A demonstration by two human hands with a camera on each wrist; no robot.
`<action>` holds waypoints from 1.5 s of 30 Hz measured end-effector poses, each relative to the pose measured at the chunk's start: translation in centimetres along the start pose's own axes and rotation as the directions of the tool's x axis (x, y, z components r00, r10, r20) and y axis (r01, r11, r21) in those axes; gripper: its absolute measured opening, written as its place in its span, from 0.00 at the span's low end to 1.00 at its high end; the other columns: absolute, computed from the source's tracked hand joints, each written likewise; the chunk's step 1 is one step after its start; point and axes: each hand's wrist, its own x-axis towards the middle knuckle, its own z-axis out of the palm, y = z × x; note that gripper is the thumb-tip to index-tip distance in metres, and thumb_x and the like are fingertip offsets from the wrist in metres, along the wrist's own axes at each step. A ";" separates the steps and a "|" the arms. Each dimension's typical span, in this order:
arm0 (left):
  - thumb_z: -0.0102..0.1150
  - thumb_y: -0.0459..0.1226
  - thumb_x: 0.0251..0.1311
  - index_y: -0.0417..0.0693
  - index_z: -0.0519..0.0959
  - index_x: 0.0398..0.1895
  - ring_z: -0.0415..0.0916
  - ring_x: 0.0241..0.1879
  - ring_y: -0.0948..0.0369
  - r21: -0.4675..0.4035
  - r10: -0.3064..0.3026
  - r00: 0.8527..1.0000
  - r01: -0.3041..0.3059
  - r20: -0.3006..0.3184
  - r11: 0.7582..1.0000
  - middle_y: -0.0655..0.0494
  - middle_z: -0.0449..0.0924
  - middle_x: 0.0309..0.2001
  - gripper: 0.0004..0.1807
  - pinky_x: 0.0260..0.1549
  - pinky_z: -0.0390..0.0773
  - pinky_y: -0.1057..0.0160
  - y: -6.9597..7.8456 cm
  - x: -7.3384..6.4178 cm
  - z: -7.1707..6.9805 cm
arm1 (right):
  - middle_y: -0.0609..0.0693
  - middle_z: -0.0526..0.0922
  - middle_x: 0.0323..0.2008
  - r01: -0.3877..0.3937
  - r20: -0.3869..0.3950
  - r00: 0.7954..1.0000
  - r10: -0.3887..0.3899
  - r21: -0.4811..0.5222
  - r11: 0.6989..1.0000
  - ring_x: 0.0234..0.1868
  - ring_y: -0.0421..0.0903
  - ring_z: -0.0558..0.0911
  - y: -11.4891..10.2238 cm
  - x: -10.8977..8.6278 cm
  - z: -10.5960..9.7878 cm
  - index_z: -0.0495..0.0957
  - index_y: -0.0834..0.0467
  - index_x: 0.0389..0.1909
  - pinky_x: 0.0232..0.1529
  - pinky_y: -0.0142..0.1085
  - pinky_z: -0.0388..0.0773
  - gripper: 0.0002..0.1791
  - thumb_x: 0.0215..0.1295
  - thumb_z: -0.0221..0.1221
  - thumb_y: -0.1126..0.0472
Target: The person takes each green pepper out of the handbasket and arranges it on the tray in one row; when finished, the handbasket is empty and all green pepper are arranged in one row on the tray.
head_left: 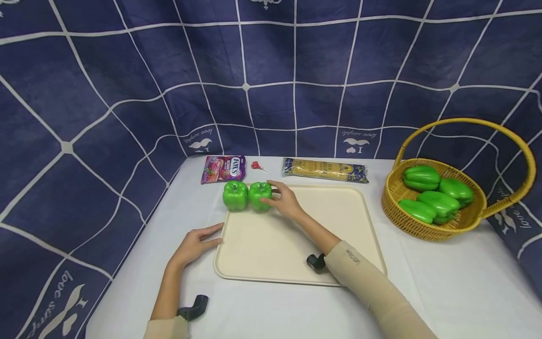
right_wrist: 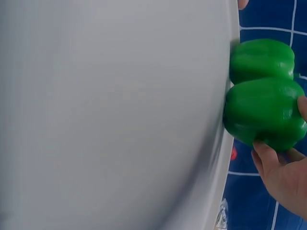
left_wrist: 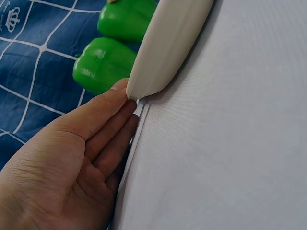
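Observation:
Two green bell peppers stand side by side at the far left corner of a cream tray (head_left: 271, 249). My right hand (head_left: 289, 202) grips the right bell pepper (head_left: 257, 194), thumb on its near side and fingers behind it; the right wrist view shows fingertips on this pepper's (right_wrist: 261, 112) skin. Close beside it is the left bell pepper (head_left: 235, 197), its stem end up. My left hand (head_left: 191, 246) touches the tray's left edge with extended fingers. In the left wrist view, the thumb of that hand (left_wrist: 72, 148) lies at the tray rim (left_wrist: 158, 52).
A yellow wicker basket (head_left: 391, 207) with a tall handle holds several green bell peppers (head_left: 436, 203) on the right. Behind the tray lie a purple candy bag (head_left: 222, 169), a red lollipop (head_left: 256, 165) and a pack of spaghetti (head_left: 323, 169). A blue checked cloth (head_left: 271, 108) hangs behind.

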 end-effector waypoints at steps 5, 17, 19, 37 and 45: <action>0.65 0.51 0.51 0.56 0.75 0.57 0.64 0.61 0.51 0.013 -0.011 1.000 0.011 -0.001 1.000 0.58 0.73 0.57 0.28 0.60 0.62 0.48 -0.1 0.0 0.0 | 0.59 0.68 0.59 0.023 0.009 1.000 -0.023 0.008 1.000 0.56 0.56 0.73 0.0 0.2 0.4 0.64 0.64 0.63 0.50 0.32 0.76 0.38 0.52 0.68 0.62; 0.65 0.52 0.50 0.58 0.76 0.57 0.64 0.61 0.51 0.020 -0.019 1.000 0.019 0.001 1.000 0.58 0.74 0.57 0.28 0.60 0.61 0.46 -0.2 0.2 0.1 | 0.57 0.66 0.62 0.031 0.013 0.999 -0.030 -0.072 0.997 0.57 0.54 0.72 -0.1 0.1 0.4 0.63 0.61 0.64 0.50 0.33 0.75 0.39 0.52 0.67 0.58; 0.65 0.52 0.50 0.58 0.76 0.57 0.64 0.61 0.51 0.023 -0.018 1.000 0.018 0.000 1.000 0.58 0.74 0.57 0.29 0.60 0.61 0.46 -0.2 0.3 0.1 | 0.57 0.66 0.62 0.031 0.016 0.999 -0.030 -0.067 0.997 0.57 0.54 0.72 0.0 0.1 0.4 0.63 0.61 0.65 0.51 0.33 0.75 0.39 0.52 0.68 0.58; 0.64 0.48 0.53 0.53 0.75 0.57 0.64 0.61 0.49 0.007 -0.009 1.000 0.009 0.004 1.000 0.55 0.73 0.57 0.27 0.60 0.61 0.45 0.9 -0.3 -0.1 | 0.55 0.64 0.64 0.142 0.053 0.989 -0.135 -0.162 0.977 0.63 0.52 0.65 -1.0 -1.5 -1.1 0.60 0.58 0.67 0.60 0.41 0.67 0.41 0.53 0.67 0.54; 0.65 0.46 0.53 0.54 0.75 0.57 0.64 0.61 0.50 0.008 -0.018 1.000 0.019 -0.005 1.000 0.56 0.74 0.57 0.26 0.61 0.61 0.47 0.4 -0.1 0.0 | 0.50 0.72 0.59 0.278 0.075 0.960 -0.269 -0.161 0.947 0.60 0.48 0.69 -3.2 -4.8 -5.0 0.69 0.57 0.60 0.60 0.42 0.67 0.33 0.53 0.67 0.55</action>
